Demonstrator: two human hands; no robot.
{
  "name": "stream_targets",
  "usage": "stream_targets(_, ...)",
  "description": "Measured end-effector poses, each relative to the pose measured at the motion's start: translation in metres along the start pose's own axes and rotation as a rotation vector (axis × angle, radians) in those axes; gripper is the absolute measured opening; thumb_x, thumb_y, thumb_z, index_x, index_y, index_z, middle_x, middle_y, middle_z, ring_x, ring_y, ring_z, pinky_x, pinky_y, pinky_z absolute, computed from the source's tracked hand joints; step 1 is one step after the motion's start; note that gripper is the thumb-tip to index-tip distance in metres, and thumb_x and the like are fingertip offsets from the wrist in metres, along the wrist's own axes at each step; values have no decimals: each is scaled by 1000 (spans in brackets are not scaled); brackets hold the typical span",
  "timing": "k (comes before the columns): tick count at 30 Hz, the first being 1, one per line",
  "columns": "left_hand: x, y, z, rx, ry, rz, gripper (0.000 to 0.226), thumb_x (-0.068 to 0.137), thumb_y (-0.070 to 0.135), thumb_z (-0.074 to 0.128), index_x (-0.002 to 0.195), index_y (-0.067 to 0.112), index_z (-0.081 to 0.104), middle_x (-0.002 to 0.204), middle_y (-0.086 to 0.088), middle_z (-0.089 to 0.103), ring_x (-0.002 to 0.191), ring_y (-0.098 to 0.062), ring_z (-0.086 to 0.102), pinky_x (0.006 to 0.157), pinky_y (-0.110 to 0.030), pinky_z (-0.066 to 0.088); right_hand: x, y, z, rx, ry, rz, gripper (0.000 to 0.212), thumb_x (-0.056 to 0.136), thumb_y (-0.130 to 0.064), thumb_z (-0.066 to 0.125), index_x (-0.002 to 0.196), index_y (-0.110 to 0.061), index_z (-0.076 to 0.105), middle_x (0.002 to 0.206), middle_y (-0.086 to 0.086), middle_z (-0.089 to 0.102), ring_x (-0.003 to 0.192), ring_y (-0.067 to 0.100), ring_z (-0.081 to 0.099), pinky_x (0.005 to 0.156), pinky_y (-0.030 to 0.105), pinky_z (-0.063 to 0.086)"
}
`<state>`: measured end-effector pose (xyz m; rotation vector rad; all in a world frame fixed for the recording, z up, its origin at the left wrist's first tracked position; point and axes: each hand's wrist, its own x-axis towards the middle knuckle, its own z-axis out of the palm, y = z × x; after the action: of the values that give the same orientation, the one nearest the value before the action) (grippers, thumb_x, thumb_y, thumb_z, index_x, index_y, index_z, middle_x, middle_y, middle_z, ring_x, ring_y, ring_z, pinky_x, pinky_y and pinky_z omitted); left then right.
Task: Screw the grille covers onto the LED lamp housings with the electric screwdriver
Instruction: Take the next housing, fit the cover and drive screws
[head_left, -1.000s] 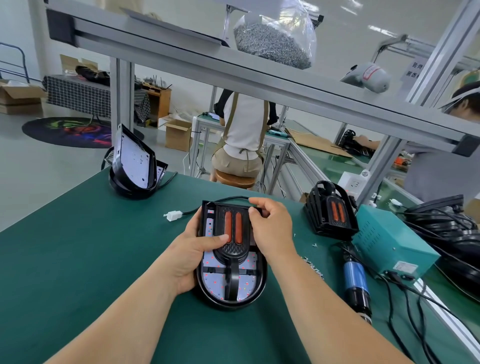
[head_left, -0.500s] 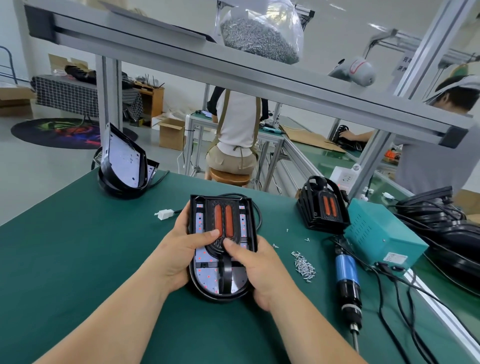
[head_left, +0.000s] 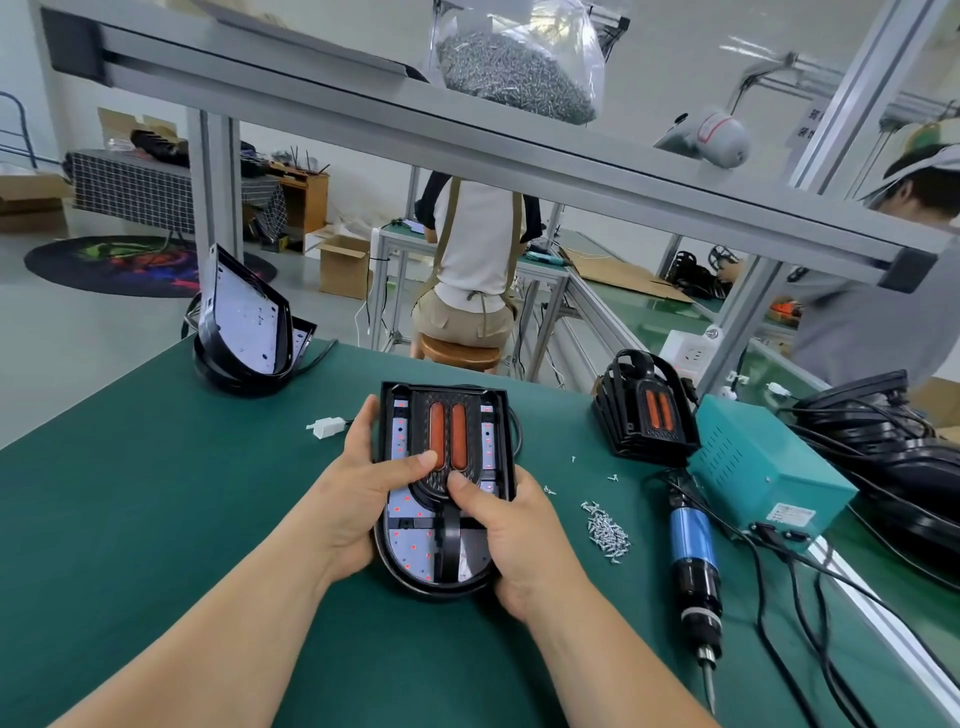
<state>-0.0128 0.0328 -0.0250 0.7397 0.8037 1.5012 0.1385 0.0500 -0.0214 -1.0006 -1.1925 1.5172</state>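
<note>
Lamp housing (head_left: 441, 545) flat on green table (head_left: 156, 493), grille cover (head_left: 447, 457) seated on top | left hand (head_left: 358, 499) grips left edge, thumb on grille | right hand (head_left: 519, 540) grips right edge, thumb on grille | electric screwdriver (head_left: 693, 561) lies right, beside loose screws (head_left: 605, 530)

Grey floor (head_left: 78, 332), white walls (head_left: 363, 171), aluminium frame (head_left: 332, 98)

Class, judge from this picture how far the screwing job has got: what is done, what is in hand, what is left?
Done: the grille cover sits on the lamp housing. In hand: the left hand and right hand grip the housing, thumbs on the cover. Left: the screwdriver lies untouched beside the loose screws, so driving them remains.
</note>
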Motion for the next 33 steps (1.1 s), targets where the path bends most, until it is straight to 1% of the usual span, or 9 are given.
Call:
stream_targets(2,-3,1,0,15,-26,-81,88,73,15,75,150,34,35,124,-8,71,106,-30,71,89,-49,58,1,-1,1,63,47,-32,32,87,-5,71,118,-3,64,107,15,75,104,37,70,96,52,53)
stream_targets(4,-8,1,1,117,-122,-157,79,72,16,84,141,23,47,122,-9,71,107,-30,71,84,-44,61,5,-2,0,93,128,-67,32,88,-6,71,118,-1,62,109,17,73,106,38,68,98,54,52)
stream_targets(7,-12,-4,5,391,-260,-168,65,66,18,85,123,37,58,118,1,74,106,-19,72,77,-30,60,9,-3,-3,98,208,-91,35,89,-10,71,120,-1,59,113,16,72,108,36,68,99,54,51)
stream_targets(9,-11,-9,8,524,-241,-116,55,65,19,83,111,41,62,114,4,75,105,-16,71,79,-30,60,10,-2,-6,110,212,-82,35,90,-10,70,121,-1,59,115,17,71,108,36,68,99,54,51)
stream_targets(16,-7,-16,6,664,-116,-7,72,60,23,87,124,18,55,113,-6,73,110,-31,68,95,-57,54,8,-1,-13,107,79,-48,33,88,-2,70,120,-1,62,114,21,71,109,43,66,97,57,51)
stream_targets(20,-7,-12,8,746,-139,103,60,66,29,88,120,19,64,113,-3,75,109,-26,69,99,-52,52,2,-3,-13,-28,-66,-76,39,83,9,71,120,1,60,110,22,72,101,37,69,88,46,57)
stream_targets(26,-5,-10,4,734,-109,116,75,62,35,93,126,16,58,120,-4,72,115,-28,66,101,-53,49,-1,1,-9,-7,40,-97,52,79,7,76,121,-7,49,114,19,70,106,38,68,87,43,58)
stream_targets(29,-6,-10,6,732,-93,129,75,60,35,92,125,17,59,118,-1,73,114,-25,67,102,-51,49,-3,2,-10,-34,62,-131,54,79,4,78,121,-11,47,117,12,70,102,25,70,88,38,58)
stream_targets(33,-10,-2,1,683,-279,63,62,70,16,88,125,24,60,123,-2,71,116,-21,66,101,-37,53,-9,3,-11,-82,53,-195,70,69,-3,85,125,-18,45,118,0,69,102,12,70,86,28,57)
